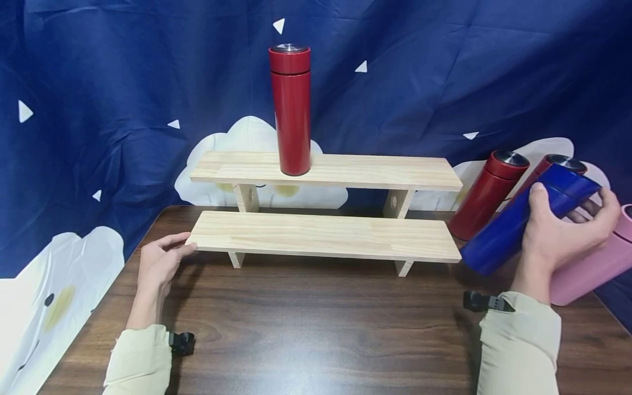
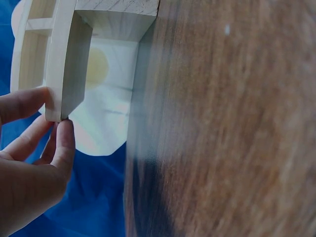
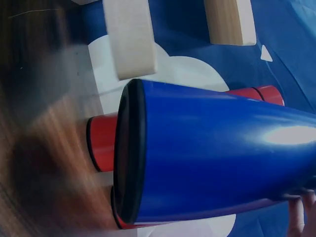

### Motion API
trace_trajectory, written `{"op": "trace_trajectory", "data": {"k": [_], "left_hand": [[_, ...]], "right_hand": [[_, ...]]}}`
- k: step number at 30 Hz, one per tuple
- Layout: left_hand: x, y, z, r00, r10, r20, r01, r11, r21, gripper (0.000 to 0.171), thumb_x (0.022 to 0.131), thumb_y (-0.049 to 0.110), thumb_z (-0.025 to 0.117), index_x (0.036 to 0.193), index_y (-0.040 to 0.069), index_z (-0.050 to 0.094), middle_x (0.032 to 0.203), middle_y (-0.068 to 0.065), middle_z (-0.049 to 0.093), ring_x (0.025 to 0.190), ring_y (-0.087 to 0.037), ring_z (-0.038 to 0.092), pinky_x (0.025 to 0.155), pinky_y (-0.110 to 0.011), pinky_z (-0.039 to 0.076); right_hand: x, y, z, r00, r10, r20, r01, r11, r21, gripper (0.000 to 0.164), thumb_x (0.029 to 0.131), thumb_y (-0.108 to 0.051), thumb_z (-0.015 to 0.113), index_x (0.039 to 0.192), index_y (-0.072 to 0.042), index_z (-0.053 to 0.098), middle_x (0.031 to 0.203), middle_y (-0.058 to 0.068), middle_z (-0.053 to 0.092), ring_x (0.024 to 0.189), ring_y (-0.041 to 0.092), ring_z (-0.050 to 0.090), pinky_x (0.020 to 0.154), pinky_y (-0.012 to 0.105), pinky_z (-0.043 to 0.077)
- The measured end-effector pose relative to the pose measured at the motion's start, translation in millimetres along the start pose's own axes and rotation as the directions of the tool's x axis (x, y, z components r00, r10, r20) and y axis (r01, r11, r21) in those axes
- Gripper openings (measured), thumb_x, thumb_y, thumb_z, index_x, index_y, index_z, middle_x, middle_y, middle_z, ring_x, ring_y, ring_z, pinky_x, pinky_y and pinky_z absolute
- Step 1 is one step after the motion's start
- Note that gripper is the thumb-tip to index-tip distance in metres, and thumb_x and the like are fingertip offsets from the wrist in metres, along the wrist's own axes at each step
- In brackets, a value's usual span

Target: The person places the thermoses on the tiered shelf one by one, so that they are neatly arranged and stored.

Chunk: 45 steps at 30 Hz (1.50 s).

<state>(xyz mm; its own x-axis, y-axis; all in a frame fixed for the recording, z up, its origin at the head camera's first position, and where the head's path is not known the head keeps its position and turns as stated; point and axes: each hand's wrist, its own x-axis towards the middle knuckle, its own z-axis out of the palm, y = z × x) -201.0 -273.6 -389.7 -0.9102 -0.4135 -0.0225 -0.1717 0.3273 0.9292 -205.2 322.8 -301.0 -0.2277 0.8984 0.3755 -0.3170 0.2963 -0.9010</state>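
Note:
With my right hand [image 1: 563, 236] I grip a blue thermos flask [image 1: 528, 219] near its upper part, tilted, its base close to the right end of the lower board. In the right wrist view the blue flask [image 3: 212, 153] fills the middle, its dark-rimmed base towards the left. My left hand [image 1: 160, 260] pinches the left end of the lower board of a two-tier wooden shelf [image 1: 321, 233]. The left wrist view has its thumb and fingers [image 2: 64, 143] at the board's end. One red thermos flask [image 1: 292, 115] stands upright on the upper board.
Right of the shelf, behind the blue flask, stand a red flask [image 1: 486, 197] and another red flask [image 1: 565, 162], partly hidden. A pink flask [image 1: 592, 269] is at the far right, partly behind my right hand. A dark blue patterned cloth [image 1: 148, 66] hangs behind the brown table [image 1: 306, 329].

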Motion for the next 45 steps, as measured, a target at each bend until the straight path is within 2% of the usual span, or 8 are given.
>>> {"op": "trace_trajectory", "data": {"k": [8,14,21,27,33,38,45], "left_hand": [[-0.7,-1.2,0.4,1.0,-0.001,0.008,0.001,1.0,0.002,0.046,0.091,0.011,0.074,0.133,-0.002,0.064,0.134,-0.02,0.061,0.097,-0.007,0.059,0.077,-0.014,0.046],[-0.7,-0.4,-0.2,1.0,-0.006,0.008,0.005,1.0,0.012,0.046,0.091,0.013,0.074,0.134,-0.001,0.064,0.135,-0.019,0.061,0.1,-0.01,0.059,0.078,-0.014,0.045],[-1.3,-0.9,-0.5,1.0,-0.022,0.008,0.021,0.999,0.027,0.046,0.091,0.015,0.074,0.134,0.001,0.064,0.135,-0.018,0.061,0.103,-0.013,0.058,0.079,-0.015,0.045],[-0.9,0.2,-0.8,1.0,-0.017,0.007,0.017,0.999,0.032,0.046,0.091,0.015,0.074,0.134,0.001,0.065,0.135,-0.018,0.061,0.105,-0.015,0.058,0.079,-0.016,0.044],[0.7,1.7,0.1,1.0,-0.016,0.0,0.016,1.0,0.021,0.046,0.091,0.015,0.074,0.134,0.001,0.065,0.135,-0.018,0.061,0.105,-0.012,0.058,0.079,-0.015,0.044],[1.3,1.9,0.3,1.0,-0.013,-0.009,0.013,1.0,0.022,0.045,0.091,0.016,0.074,0.133,0.002,0.066,0.134,-0.018,0.062,0.105,-0.01,0.058,0.079,-0.013,0.045],[0.1,0.3,-0.4,1.0,-0.02,-0.002,0.02,0.999,0.029,0.046,0.091,0.015,0.074,0.134,0.002,0.065,0.135,-0.018,0.062,0.106,-0.011,0.058,0.078,-0.013,0.045]], "right_hand": [[-0.4,-15.9,5.4,0.999,-0.028,-0.03,0.029,0.999,0.026,0.067,0.069,-0.022,0.089,0.131,-0.021,0.063,0.12,-0.002,0.063,0.103,0.008,0.055,0.089,0.021,0.039],[3.2,-15.4,8.6,0.996,-0.073,-0.046,0.077,0.994,0.083,0.064,0.07,-0.02,0.089,0.128,-0.018,0.063,0.117,0.0,0.064,0.103,0.011,0.057,0.088,0.024,0.041],[-2.5,-19.8,12.5,0.998,-0.057,-0.025,0.06,0.986,0.157,0.065,0.07,-0.017,0.09,0.128,-0.016,0.062,0.117,0.004,0.062,0.103,0.013,0.055,0.087,0.027,0.042],[-4.1,-18.9,17.7,0.999,-0.05,0.01,0.047,0.974,0.22,0.061,0.068,-0.015,0.091,0.123,-0.015,0.064,0.114,0.006,0.065,0.1,0.015,0.058,0.085,0.027,0.044],[-11.8,-26.1,24.1,0.995,-0.098,0.019,0.092,0.973,0.211,0.056,0.068,-0.016,0.089,0.119,-0.015,0.067,0.107,0.004,0.069,0.096,0.013,0.06,0.081,0.025,0.047],[-18.8,-32.6,29.9,0.997,-0.077,0.028,0.067,0.961,0.267,0.055,0.065,-0.014,0.09,0.115,-0.013,0.067,0.101,0.005,0.067,0.091,0.013,0.058,0.079,0.026,0.045],[-25.5,-38.4,37.9,0.995,-0.088,0.043,0.071,0.951,0.301,0.057,0.063,-0.015,0.091,0.114,-0.011,0.065,0.099,0.005,0.066,0.089,0.012,0.058,0.077,0.025,0.044]]}}
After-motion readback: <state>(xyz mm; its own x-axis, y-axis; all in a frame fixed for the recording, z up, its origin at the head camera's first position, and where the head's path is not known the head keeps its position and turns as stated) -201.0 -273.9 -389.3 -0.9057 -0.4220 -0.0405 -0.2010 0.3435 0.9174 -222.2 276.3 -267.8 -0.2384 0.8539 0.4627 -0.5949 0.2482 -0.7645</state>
